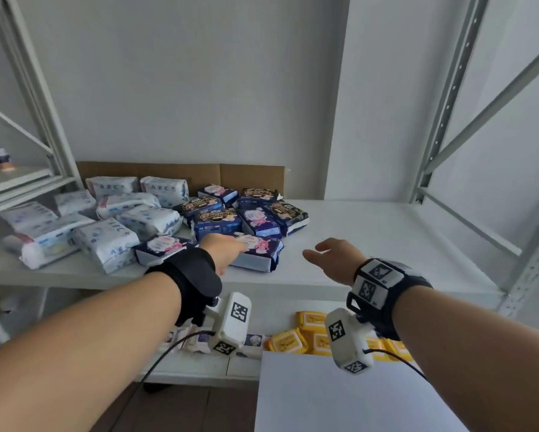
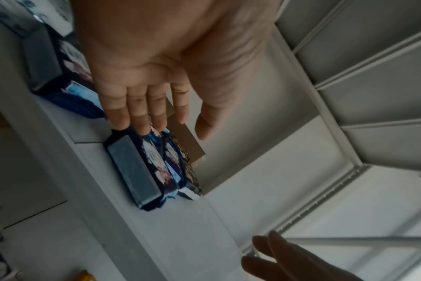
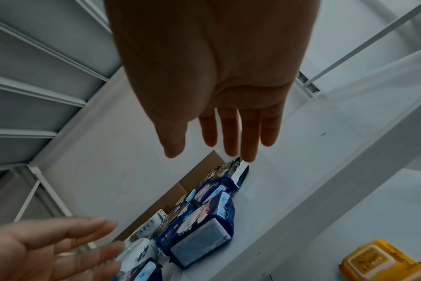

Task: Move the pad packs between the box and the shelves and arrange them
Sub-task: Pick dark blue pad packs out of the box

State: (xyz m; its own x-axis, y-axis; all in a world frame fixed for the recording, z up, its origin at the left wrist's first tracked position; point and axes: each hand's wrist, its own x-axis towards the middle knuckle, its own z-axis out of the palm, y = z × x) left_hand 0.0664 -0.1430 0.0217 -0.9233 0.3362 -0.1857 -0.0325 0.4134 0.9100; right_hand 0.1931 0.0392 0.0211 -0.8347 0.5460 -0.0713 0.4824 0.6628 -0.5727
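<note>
Several dark blue pad packs lie bunched on the white shelf, with white "ABC" packs to their left. My left hand is open, its straight fingers over the front blue pack; whether they touch it I cannot tell. In the left wrist view this hand reaches over the end of that pack. My right hand hovers open and holds nothing, above bare shelf to the right of the packs. In the right wrist view it shows spread fingers above the blue packs.
Flat brown cardboard stands against the wall behind the packs. Yellow wipes packs and other small packs lie on the lower shelf. A white flat surface sits close below my right arm. Grey shelf uprights frame the right side.
</note>
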